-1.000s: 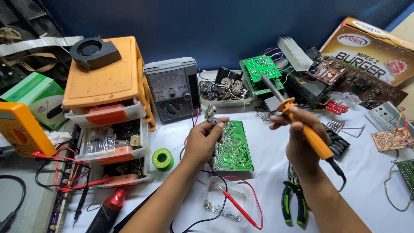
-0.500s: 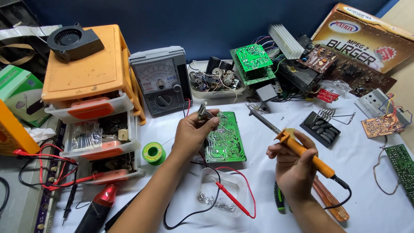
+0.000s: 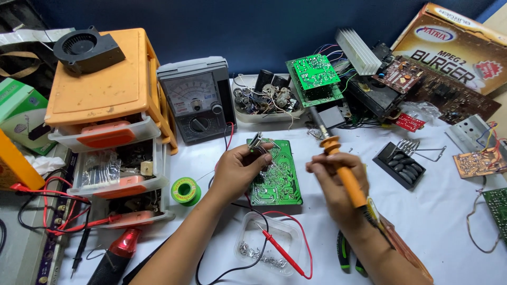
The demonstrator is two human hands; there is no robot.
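My left hand (image 3: 240, 169) pinches a small metal tool, likely tweezers (image 3: 257, 141), over the upper left corner of a green circuit board (image 3: 277, 174) lying solder side up on the white table. My right hand (image 3: 335, 182) grips an orange-handled soldering iron (image 3: 346, 171), its dark tip raised and pointing up and away, to the right of the board. The iron's cord runs down past my right wrist.
An analog multimeter (image 3: 198, 100) stands behind the board, with an orange drawer unit (image 3: 105, 116) to the left. A green solder spool (image 3: 185, 190), a clear tray of small parts (image 3: 266, 245), a red probe (image 3: 280, 253) and pliers (image 3: 346, 256) lie close by. Boards and parts crowd the back right.
The right hand lowered the soldering iron away from the rear boards, then swung it back toward the green board. The left hand stayed at the board's corner with the metal tool.
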